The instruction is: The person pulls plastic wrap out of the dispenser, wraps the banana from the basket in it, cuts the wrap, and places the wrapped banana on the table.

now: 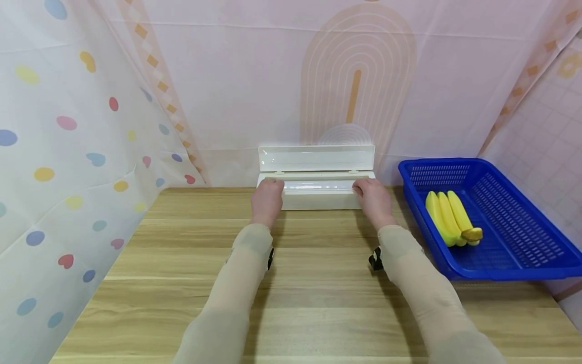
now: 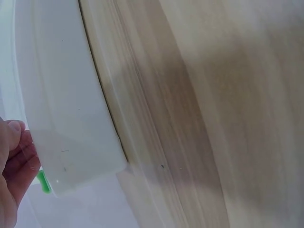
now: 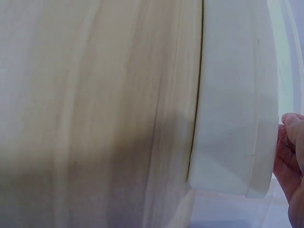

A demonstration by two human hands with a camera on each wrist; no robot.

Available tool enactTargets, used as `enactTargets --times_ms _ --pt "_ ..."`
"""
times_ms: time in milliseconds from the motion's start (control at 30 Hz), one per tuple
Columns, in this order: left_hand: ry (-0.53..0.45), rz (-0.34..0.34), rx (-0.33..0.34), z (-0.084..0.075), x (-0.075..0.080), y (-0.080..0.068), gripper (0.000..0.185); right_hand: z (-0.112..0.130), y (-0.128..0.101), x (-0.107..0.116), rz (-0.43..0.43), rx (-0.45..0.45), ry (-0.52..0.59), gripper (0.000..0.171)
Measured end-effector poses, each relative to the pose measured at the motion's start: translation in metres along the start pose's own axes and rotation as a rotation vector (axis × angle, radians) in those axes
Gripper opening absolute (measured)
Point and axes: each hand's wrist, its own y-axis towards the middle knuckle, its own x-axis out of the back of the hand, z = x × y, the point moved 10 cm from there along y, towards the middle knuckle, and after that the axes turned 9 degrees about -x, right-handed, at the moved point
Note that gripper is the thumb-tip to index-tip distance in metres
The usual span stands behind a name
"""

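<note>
I see the left hand [image 1: 267, 201] and right hand [image 1: 375, 202] pinching clear film [image 1: 318, 185] near opposite ends of the box [image 1: 323, 202] at the table [image 1: 309, 283] back, apparently keeping it even, the lid [image 1: 317, 158] raised presumably for access.

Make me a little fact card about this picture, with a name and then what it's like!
Box: white cling film dispenser, on the wooden table
Lid: white lid, open
Inside: roll of clear film
Left hand: at the left end, pinching what looks like film
Right hand: at the right end, also seemingly pinching film
Basket: blue plastic basket, right of the dispenser
Fruit: yellow banana bunch, in the basket
</note>
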Motion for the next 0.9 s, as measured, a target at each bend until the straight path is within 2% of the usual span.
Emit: enactTargets --times_ms 300,633,900 --pt "-0.005 0.043 -0.003 0.000 0.000 0.005 0.018 -0.002 0.006 -0.005 0.081 -0.035 -0.026 0.007" --pt "-0.011 0.045 -0.029 0.001 0.005 0.009 0.017 0.003 0.010 -0.002 0.064 0.012 -0.024 0.004" --pt "-0.034 0.063 -0.017 0.001 0.006 0.009 0.022 0.003 0.013 -0.001 0.090 -0.001 -0.021 0.007"
